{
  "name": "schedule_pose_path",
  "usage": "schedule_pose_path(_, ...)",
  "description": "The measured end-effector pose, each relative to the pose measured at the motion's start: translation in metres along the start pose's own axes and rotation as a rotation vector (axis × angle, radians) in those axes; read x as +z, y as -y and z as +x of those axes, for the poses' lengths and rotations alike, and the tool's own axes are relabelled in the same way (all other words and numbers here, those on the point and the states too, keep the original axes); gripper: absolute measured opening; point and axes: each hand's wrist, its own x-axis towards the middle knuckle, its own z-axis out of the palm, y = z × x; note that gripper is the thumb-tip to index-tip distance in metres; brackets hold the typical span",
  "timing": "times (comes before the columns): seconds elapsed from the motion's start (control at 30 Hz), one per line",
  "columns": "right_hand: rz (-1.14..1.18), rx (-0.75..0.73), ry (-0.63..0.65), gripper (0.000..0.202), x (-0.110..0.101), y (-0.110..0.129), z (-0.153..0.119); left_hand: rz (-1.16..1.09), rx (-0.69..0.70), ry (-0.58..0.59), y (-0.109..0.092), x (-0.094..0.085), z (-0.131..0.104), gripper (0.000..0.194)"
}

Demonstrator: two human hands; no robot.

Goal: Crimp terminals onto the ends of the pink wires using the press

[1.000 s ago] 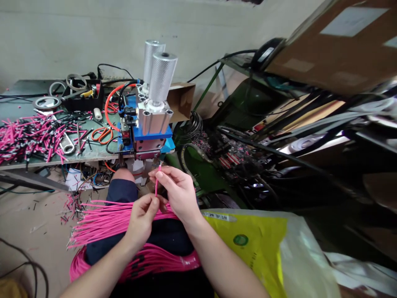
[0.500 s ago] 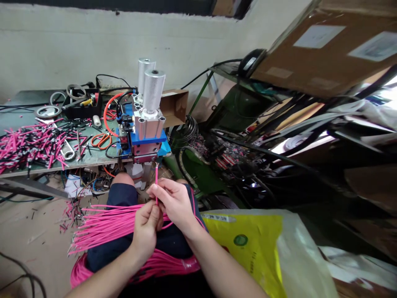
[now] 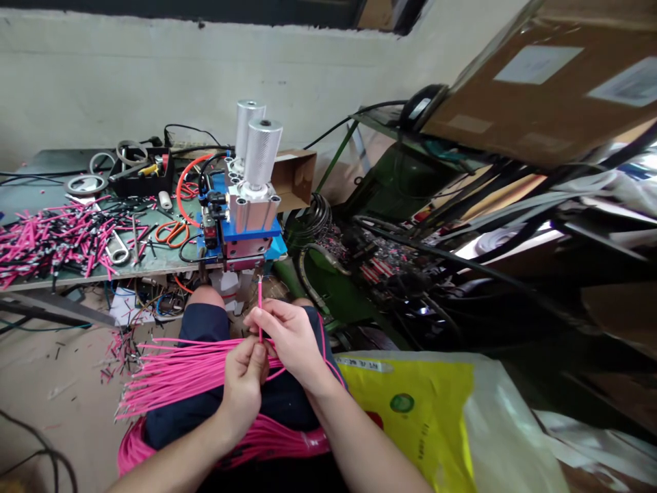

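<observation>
Spreading over the left part of the table, a heap of short pink and black wire pieces lies in front of a roll of tape and a black box holding tools. Right of the heap are a metal tool with a ring end and orange-handled scissors. Below the table edge, a bundle of long pink wires lies across the person's lap. Next comes the left hand, thumb and fingers pinched together on the lower part of one pink wire. That wire stands upright above the lap, its pale bare tip pointing up toward the machine with two silver cylinders on top. The right hand has its thumb and fingers closed on the same wire, just above the left. Farther right, a yellow bag lies beside the right forearm, and a large cardboard box sits high at the upper right
</observation>
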Motion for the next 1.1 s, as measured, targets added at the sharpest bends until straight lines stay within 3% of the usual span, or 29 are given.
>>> schedule_pose_path(0.13, -0.025, 0.013, -0.035, 0.041, 0.002, 0.0, 0.003, -0.012, -0.028, -0.031, -0.001, -0.003, 0.002, 0.047)
schedule_pose_path(1.1, -0.044, -0.054, -0.069, 0.038, 0.0, -0.01, 0.008, 0.053, -0.046, -0.039, -0.006, 0.001, 0.0, 0.053)
